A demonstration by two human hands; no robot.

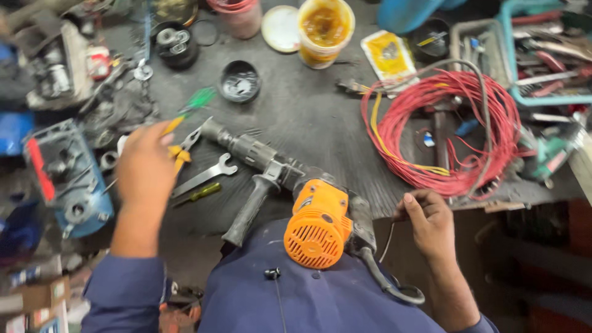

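An orange and grey hammer drill [308, 209] lies across the workbench edge, its back end resting against my blue shirt and its black side handle [246, 209] pointing toward me. My left hand [145, 166] is blurred and reaches out over yellow-handled pliers [182, 151], a spanner [206, 176] and a green-handled screwdriver [188, 108]; whether it touches any of them cannot be told. My right hand [428, 222] sits right of the drill, fingers curled, pinching a thin dark wire [390, 243] that runs down toward the drill's cable.
A red wire coil [444, 129] lies at the right. A tub of yellow grease [324, 31], a lid [280, 28], a small black cup [239, 81] and a yellow packet [388, 55] sit at the back. A blue motor housing [61, 179] stands left, a tool tray [542, 55] far right.
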